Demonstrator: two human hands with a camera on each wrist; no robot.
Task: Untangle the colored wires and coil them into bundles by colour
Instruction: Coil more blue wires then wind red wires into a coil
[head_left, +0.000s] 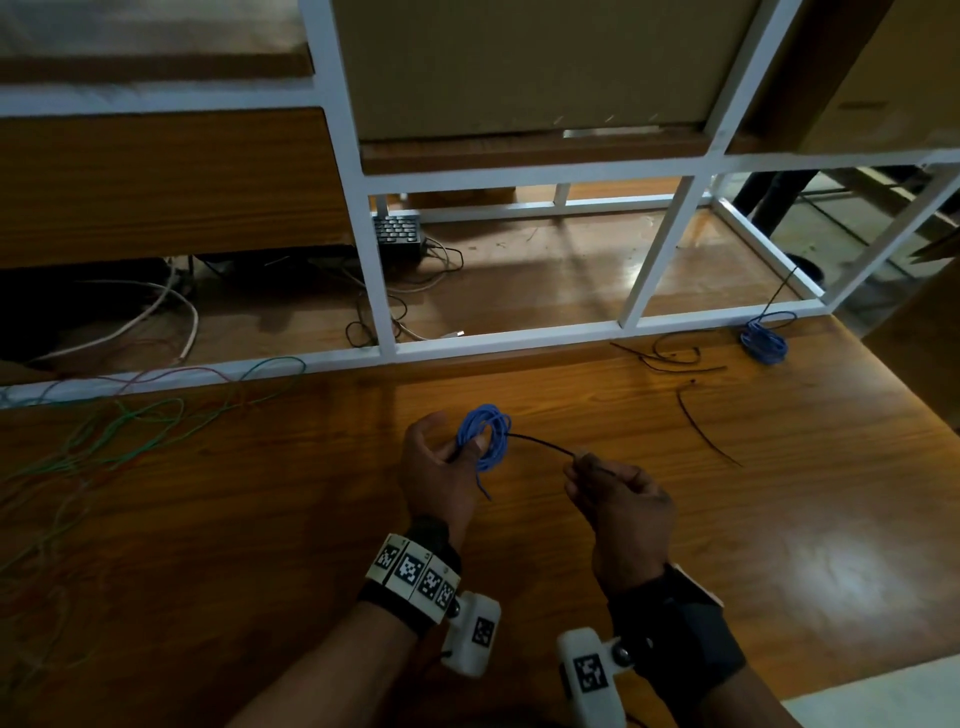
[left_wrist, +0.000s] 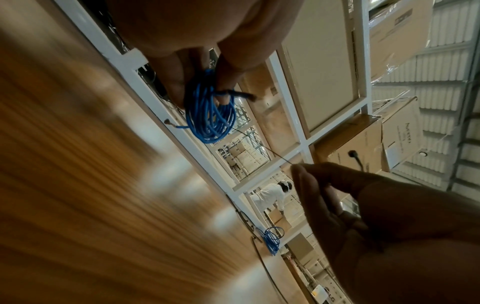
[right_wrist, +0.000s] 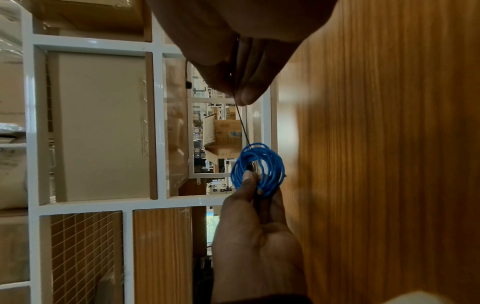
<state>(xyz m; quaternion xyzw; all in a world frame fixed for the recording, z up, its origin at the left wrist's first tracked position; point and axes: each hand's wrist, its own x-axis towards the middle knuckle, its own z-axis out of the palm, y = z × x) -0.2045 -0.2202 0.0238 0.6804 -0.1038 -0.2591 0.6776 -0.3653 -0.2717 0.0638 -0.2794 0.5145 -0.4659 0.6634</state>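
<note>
Loose green and pink wires (head_left: 119, 415) tangled at 9 o'clock on wooden surface (head_left: 311, 519). Left hand (head_left: 441, 467) at centre, grip pinching blue coil (head_left: 483, 436), held above surface. Black cable tie (head_left: 540, 444) runs from coil toward 3 o'clock into right hand (head_left: 618, 501), grip pinching its tail. Spare ties (head_left: 670, 358) at 1 o'clock; second blue coil (head_left: 763, 340) at 2 o'clock beside white frame (head_left: 519, 338).

wooden table (head_left: 727, 519), white frame (head_left: 374, 270), keyboard (head_left: 397, 235)
</note>
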